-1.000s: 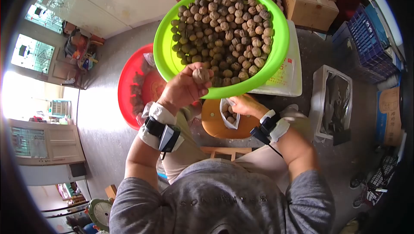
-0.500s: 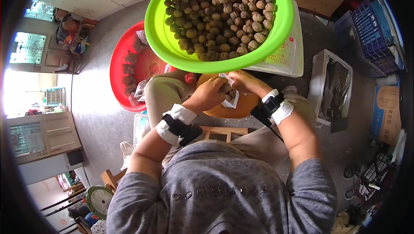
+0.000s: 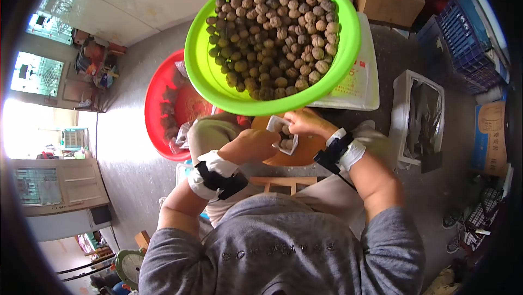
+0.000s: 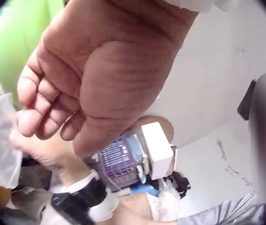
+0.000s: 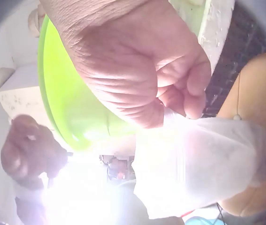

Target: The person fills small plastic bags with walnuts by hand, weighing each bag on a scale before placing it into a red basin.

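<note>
My right hand (image 3: 308, 122) pinches the rim of a small white plastic bag (image 3: 293, 146) between thumb and fingers, as the right wrist view also shows. Several walnuts (image 3: 285, 137) lie inside the bag, whose mouth gapes upward over an orange stool (image 3: 298, 158). Just left of the bag is my left hand (image 3: 251, 145); its fingers bend loosely in the left wrist view, and no walnut shows in them. Beyond both hands, a large bright green basin (image 3: 353, 50) holds a heap of brown walnuts (image 3: 272, 28).
A red basin (image 3: 154, 126) with filled bags along its side sits on the floor to the left. On the right are a white foam box (image 3: 400, 104) and a purple crate (image 3: 463, 39). Cardboard boxes (image 3: 389, 4) stand at the back.
My left hand held a walnut at the green basin's rim, came down to the bag's mouth, and is now slightly left of it without a visible walnut. The right hand keeps its pinch on the bag.
</note>
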`<action>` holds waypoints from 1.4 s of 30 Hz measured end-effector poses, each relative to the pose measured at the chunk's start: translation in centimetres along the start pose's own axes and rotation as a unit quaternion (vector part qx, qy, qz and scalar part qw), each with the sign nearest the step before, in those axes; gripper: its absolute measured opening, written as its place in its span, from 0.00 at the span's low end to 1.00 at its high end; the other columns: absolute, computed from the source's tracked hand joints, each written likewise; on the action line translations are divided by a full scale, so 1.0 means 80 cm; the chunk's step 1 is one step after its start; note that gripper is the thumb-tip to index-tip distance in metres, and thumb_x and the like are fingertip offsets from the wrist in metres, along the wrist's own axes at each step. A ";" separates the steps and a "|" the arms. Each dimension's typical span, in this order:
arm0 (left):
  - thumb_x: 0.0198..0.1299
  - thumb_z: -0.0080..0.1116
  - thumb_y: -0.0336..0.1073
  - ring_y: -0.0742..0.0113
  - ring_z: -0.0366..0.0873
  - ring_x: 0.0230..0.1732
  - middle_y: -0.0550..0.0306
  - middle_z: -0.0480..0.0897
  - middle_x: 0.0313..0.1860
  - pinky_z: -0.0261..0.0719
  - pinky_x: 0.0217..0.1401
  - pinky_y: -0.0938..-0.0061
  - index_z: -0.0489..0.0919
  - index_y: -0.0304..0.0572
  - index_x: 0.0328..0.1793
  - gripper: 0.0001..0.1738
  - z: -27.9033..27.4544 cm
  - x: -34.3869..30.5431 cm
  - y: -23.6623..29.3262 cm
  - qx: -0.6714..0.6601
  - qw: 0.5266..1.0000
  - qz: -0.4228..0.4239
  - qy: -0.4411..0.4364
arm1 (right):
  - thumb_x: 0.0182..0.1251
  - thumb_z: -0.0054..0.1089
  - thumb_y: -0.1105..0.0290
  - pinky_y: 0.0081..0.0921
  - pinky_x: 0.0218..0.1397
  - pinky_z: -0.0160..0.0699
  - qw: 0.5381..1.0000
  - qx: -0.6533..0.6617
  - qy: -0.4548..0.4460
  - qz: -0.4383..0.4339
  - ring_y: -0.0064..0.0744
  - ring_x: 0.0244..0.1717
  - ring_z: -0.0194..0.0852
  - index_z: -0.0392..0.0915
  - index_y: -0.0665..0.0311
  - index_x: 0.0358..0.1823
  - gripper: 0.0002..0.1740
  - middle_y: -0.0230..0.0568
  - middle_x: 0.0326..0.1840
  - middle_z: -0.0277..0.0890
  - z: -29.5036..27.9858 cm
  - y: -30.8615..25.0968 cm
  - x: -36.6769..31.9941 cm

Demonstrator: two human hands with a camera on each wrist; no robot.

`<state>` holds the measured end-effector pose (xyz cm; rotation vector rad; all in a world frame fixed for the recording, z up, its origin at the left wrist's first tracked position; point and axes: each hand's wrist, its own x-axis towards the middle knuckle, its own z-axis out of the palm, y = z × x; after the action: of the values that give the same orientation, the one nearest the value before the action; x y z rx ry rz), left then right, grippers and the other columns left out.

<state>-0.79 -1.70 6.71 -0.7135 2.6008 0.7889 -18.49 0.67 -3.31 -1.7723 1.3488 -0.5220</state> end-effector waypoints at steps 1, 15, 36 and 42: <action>0.49 0.50 0.40 0.60 0.76 0.31 0.50 0.76 0.29 0.73 0.34 0.70 0.72 0.41 0.41 0.15 -0.028 -0.004 0.015 -0.067 0.997 0.012 -0.030 | 0.40 0.48 0.71 0.31 0.24 0.66 0.999 0.032 0.006 -0.020 0.37 0.22 0.70 0.71 0.66 0.25 0.09 0.46 0.18 0.69 -0.002 -0.004 -0.004; 0.46 0.51 0.36 0.56 0.73 0.41 0.48 0.75 0.38 0.70 0.44 0.68 0.70 0.38 0.46 0.19 -0.201 0.180 -0.090 0.111 0.978 0.011 0.174 | 0.39 0.45 0.78 0.33 0.23 0.59 0.996 0.066 0.036 -0.051 0.43 0.18 0.64 0.67 0.70 0.21 0.04 0.51 0.16 0.65 0.019 0.008 0.008; 0.44 0.56 0.38 0.58 0.73 0.37 0.50 0.74 0.38 0.70 0.40 0.70 0.69 0.39 0.47 0.22 -0.184 0.186 -0.108 -0.113 0.948 0.008 0.297 | 0.35 0.45 0.81 0.34 0.20 0.54 0.988 0.074 0.097 -0.099 0.44 0.17 0.60 0.65 0.69 0.20 0.06 0.50 0.16 0.62 0.030 0.024 0.017; 0.53 0.47 0.31 0.67 0.73 0.37 0.55 0.72 0.41 0.72 0.40 0.77 0.61 0.34 0.53 0.20 -0.139 0.052 -0.027 -0.673 0.713 0.077 0.182 | 0.40 0.47 0.75 0.34 0.25 0.63 0.999 0.030 0.008 -0.019 0.43 0.22 0.67 0.69 0.69 0.22 0.06 0.50 0.19 0.68 0.013 0.009 0.010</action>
<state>-4.83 -11.31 12.77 -1.0078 1.9172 2.9044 -17.91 0.25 -4.61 -1.7511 1.2998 -0.5932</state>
